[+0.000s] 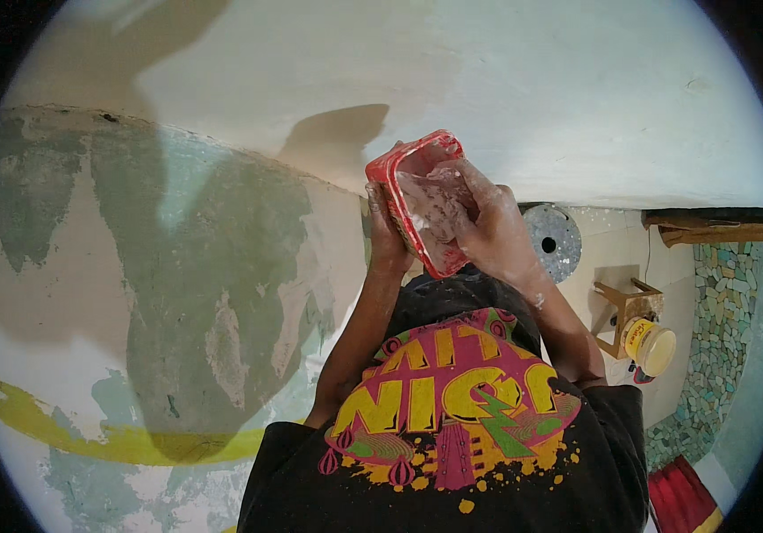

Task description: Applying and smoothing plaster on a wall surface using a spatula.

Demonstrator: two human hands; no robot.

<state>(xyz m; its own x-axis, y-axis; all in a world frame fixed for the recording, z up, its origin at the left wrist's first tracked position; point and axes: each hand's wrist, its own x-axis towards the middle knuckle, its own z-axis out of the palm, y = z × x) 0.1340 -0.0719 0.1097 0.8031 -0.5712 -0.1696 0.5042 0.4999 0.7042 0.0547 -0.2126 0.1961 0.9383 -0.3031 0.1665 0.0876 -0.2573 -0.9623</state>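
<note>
In front of my chest is a tilted, rectangular red tub [414,242], its rim smeared white. Pale, wet paste [430,202] coats its inside. My left hand [387,233] grips the tub from its left side and underneath, closed on it. Over the right rim reaches my right hand [499,233], its fingers bent into the tub at the paste and coated with white. Those fingers look closed, but the paste and the hand itself hide what they hold, if anything.
On the left and ahead stands a wall [222,266] with peeling green and white patches. To the right below are a round speckled grey disc [552,242] with a central hole, a small wooden stool [617,306], a yellow-and-white bucket [652,348] and a strip of stone mosaic [723,311].
</note>
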